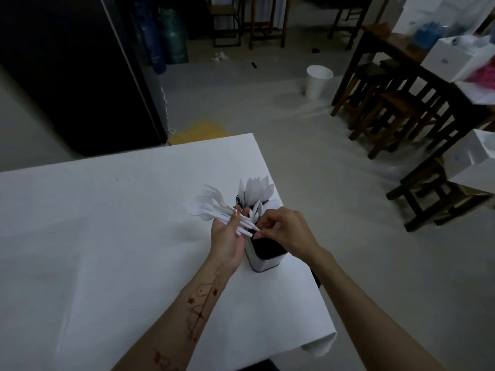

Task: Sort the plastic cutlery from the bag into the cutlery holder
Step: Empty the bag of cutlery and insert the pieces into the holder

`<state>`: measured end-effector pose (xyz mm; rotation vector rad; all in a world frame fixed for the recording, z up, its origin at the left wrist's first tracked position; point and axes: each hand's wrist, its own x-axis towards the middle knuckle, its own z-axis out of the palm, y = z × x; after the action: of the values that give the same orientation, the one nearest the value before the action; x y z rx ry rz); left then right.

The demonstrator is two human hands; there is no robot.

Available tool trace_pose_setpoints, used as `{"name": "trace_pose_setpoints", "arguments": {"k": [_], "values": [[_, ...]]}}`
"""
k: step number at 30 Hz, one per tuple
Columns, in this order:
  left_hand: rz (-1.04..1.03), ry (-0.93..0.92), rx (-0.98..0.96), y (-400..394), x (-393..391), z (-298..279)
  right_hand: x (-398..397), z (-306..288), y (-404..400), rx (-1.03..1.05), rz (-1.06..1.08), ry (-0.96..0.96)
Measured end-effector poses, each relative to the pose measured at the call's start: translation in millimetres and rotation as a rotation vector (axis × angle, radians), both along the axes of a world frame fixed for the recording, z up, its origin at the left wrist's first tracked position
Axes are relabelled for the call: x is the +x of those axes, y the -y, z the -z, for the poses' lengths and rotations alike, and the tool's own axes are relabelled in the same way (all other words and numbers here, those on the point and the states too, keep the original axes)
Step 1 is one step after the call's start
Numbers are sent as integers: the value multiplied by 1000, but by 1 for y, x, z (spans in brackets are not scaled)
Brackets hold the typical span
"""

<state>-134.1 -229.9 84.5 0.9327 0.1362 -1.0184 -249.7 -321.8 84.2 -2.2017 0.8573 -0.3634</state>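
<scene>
- Your left hand [227, 236], just below the centre of the frame, lies palm up with a bundle of white plastic forks [214, 207] across it; the thumb curls over the handles and pins them there.
- The fork heads fan out toward the upper left of your hand, and the handle ends stick out to the lower right, over the holder.
- Your right hand [284, 231], just right of centre, has its fingers curled, and the fingertips pinch the handle ends of the forks.
- The cutlery holder [263, 259] stands upright near the right edge of the white table [107, 223], touching or just beside your left hand.
- Its far section already holds white spoons [258, 191], bowls up; the near section looks dark and seems empty.
- No bag shows anywhere in view.
- The forks are light, thin and smooth, so they will likely slip against each other and spill if your thumb loosens.
- They bend a little and the tines can snap, so hold them at the handles and lower them handle first into the near section.
</scene>
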Motion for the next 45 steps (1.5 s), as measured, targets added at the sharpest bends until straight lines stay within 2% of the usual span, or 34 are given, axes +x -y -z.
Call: {"name": "trace_pose_setpoints", "arguments": {"k": [3,6,10,12,14,16,19,25,29,36,39,45], "values": [[105,193,72,-3,2,-4,-3,8,6,-78,-18,5],[105,373,134,-2,5,4,-3,4,9,-96,-30,11],[156,563,154,-5,-5,16,4,-25,15,235,70,181],[240,705,146,-2,-15,17,12,-36,18,386,4,206],[309,809,213,4,-22,17,22,-44,16,450,-103,194],[365,884,275,8,-25,20,32,-48,11,388,-132,222],[450,1019,382,4,-25,24,43,-47,10,284,-65,280],[488,1071,401,22,-15,41,42,-43,21,268,-35,247],[482,1074,379,18,-19,33,43,-41,23,284,-26,246],[532,1259,459,19,-27,45,37,-32,19,273,0,253],[475,1378,513,22,-26,49,34,-26,20,264,68,285],[402,1361,441,20,-23,46,30,-23,21,242,157,314]]}}
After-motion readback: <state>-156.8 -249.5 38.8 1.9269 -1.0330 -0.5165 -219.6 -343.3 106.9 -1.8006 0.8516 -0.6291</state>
